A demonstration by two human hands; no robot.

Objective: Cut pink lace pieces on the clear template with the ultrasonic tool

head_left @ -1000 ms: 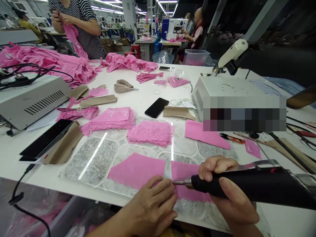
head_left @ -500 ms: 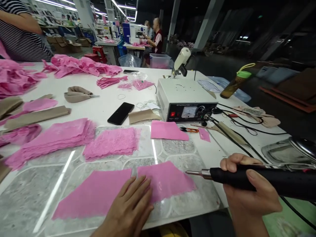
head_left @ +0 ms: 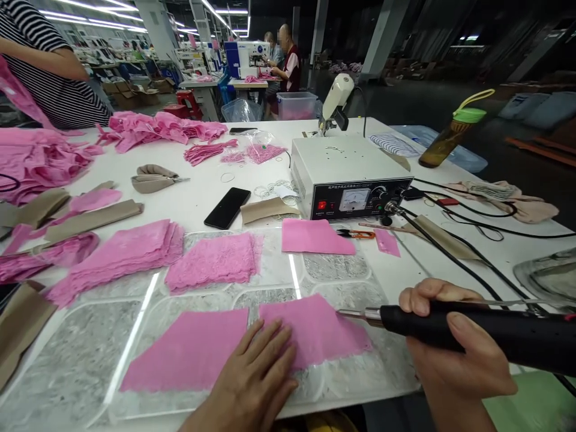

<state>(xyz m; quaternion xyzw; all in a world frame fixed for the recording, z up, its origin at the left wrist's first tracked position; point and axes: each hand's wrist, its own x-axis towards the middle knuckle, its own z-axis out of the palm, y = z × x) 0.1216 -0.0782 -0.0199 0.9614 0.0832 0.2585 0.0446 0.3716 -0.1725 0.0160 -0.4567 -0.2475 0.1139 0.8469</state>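
Note:
My left hand (head_left: 258, 372) lies flat, fingers stretched, over the inner edge of a pink fabric piece (head_left: 310, 327). Another pink fabric piece (head_left: 189, 351) lies to its left, with a narrow gap between the two. In my right hand (head_left: 459, 342) is a black corded hand tool (head_left: 423, 324), held nearly level. Its thin metal tip (head_left: 353, 313) points left and meets the slanted right edge of the right piece, which is slightly rippled there; whether it presses on the cloth I cannot tell. Both pieces rest on a clear patterned mat (head_left: 81, 348).
Stacks of pink fabric (head_left: 216, 261) and a single pink piece (head_left: 315, 237) lie behind. A control box (head_left: 360, 174) with a dial stands at the back, its cables running right. Nearby are a phone (head_left: 227, 208), orange thread snips (head_left: 355, 234) and a bottle (head_left: 450, 138). A person in stripes stands at left.
The view has shifted, so the table's things sit farther right. The tool's tip has come to the edge of the right pink piece, which now ripples there. My left hand stays flat on it.

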